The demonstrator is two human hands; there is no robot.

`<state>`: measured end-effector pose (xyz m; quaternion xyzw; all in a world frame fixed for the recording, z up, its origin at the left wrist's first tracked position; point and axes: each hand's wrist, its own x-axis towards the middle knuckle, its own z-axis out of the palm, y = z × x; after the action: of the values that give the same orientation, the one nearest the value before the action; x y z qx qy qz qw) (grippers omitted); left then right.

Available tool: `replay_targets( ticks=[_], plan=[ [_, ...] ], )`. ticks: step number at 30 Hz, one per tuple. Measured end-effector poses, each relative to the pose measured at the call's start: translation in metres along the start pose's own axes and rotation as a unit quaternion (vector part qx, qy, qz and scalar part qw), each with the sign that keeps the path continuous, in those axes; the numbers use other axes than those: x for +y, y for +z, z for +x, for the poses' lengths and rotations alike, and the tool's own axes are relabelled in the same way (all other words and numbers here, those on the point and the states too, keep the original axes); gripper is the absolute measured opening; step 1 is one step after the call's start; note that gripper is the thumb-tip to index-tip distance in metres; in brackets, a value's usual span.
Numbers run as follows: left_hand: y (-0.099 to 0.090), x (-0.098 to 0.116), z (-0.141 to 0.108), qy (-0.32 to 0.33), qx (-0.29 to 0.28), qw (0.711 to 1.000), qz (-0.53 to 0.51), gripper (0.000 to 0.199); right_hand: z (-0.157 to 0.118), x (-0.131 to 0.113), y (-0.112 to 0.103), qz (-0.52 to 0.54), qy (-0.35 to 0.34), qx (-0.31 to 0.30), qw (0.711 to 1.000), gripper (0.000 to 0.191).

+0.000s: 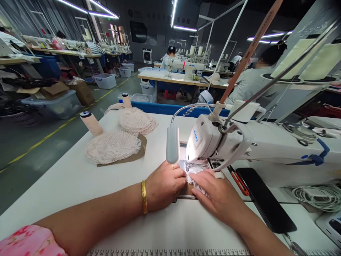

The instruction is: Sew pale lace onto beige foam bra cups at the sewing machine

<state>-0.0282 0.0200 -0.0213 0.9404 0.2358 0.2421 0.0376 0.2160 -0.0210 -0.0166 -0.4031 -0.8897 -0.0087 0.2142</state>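
Note:
A white sewing machine (210, 138) stands at the right, its lamp (172, 144) hanging beside the head. White lace (198, 186) lies on the machine bed under the needle area. My left hand (166, 185) is at the lace's left edge, fingers curled and closed on it. On the right side of the lace rests my right hand (218, 193), fingers stretched out and lying over it. The needle and the presser foot are hard to make out. Two stacks of cream lace pieces, a nearer stack (114, 147) and a farther stack (137, 121), lie at the back left.
A thread cone (91, 123) stands by the lace stacks. Orange-handled snips (241, 183) and a black phone (266, 199) lie right of my right hand. A coiled cable (318, 195) is farther right. A ruler strip (165, 252) runs along the front edge. Co-workers sit at machines beyond.

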Motion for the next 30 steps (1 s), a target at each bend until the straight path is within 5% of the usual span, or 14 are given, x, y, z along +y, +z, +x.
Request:
replay_targets(
  ticks=[6,12,15,22,25,30],
  plan=[
    [0.0,-0.007,0.006,-0.05,-0.02,0.997,-0.053,0.017,-0.001,0.001,0.011,0.056,0.037,0.02,0.998,0.026],
    [0.004,-0.013,0.018,-0.136,-0.026,0.982,-0.131,0.015,0.007,0.0,0.014,0.209,0.247,0.034,0.945,0.03],
    [0.008,-0.011,0.021,-0.17,-0.01,0.976,-0.138,0.019,0.011,-0.005,0.012,0.247,0.279,0.03,0.928,0.035],
    [0.011,-0.011,0.023,-0.13,0.049,0.986,-0.089,0.011,0.01,-0.006,0.014,0.231,0.216,0.04,0.948,0.029],
    [0.011,-0.01,0.019,-0.074,0.04,0.995,-0.046,0.019,0.005,-0.001,0.015,0.176,0.124,0.058,0.975,0.021],
    [0.008,-0.003,0.004,-0.021,0.023,0.999,-0.012,0.025,0.0,0.002,0.006,0.077,-0.013,-0.004,0.997,0.027]
  ],
)
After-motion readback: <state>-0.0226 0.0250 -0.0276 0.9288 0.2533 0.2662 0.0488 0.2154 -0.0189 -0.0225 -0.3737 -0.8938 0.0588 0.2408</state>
